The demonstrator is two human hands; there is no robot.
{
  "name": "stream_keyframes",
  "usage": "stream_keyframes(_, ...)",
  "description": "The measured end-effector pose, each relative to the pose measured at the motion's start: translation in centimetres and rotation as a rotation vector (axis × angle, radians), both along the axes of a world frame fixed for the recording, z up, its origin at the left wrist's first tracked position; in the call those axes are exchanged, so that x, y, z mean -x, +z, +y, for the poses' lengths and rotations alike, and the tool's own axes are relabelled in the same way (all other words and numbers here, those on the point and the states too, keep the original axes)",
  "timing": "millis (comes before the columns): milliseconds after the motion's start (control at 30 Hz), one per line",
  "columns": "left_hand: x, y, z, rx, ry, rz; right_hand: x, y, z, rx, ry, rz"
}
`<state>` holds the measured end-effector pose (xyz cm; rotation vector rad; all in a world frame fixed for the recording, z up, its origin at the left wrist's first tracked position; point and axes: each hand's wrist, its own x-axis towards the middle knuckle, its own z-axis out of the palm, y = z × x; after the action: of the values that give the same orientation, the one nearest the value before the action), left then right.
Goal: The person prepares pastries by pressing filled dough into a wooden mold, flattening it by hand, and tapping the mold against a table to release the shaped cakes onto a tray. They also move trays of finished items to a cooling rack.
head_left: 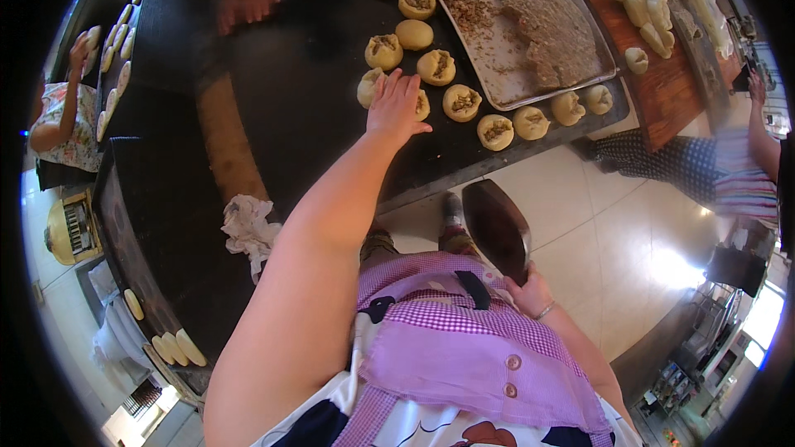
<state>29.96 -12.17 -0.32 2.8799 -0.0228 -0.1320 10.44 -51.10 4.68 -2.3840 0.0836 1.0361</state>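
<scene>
My left hand (396, 106) reaches over the dark tabletop, palm down with fingers stretched out and thumb apart. Partly under it is a filled dough bun (423, 106), and another pale dough bun (370, 87) is by its fingertips. Beyond and to the right are more round buns, several with crumbly brown filling showing through gathered tops, such as this filled bun (436, 67). Down at my right side, my right hand (530, 291) grips the near end of a dark brown, long oval board-like thing (497, 228); whether it is hollowed is unclear.
A metal tray (497, 87) of brown filling stands right of the buns. Dough pieces (638, 0) lie on a wooden board (662, 99). A crumpled cloth (248, 228) is near my left forearm. Another person's hands (247, 2) work across the table; other people stand left and right.
</scene>
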Motion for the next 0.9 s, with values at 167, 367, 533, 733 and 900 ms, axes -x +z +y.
stream_keyframes(167, -0.7, -4.0, -0.5, 0.108, -0.25, -0.236, -0.1, 0.3, -1.1, -0.144, -0.111, -0.122)
stream_keyframes(367, 7.2, -2.5, 2.6, 0.474, 0.056, -0.248, -2.0, -1.9, 3.0, -0.4, -0.195, 0.005)
stream_keyframes(533, 18.0, -2.4, 9.5, 0.295, 0.333, -0.205, -4.6, -3.7, 12.3, -0.5, -0.255, 0.379)
stream_keyframes(733, 17.7, -3.9, 9.9, 0.341, 0.199, -0.369, -4.8, -6.6, 18.8, -0.585, -0.376, 0.646)
stream_keyframes(900, 16.5, -3.9, 9.7, 0.888, 0.766, -0.478, -3.6, -10.0, 21.1, -0.55, -0.41, 0.788)
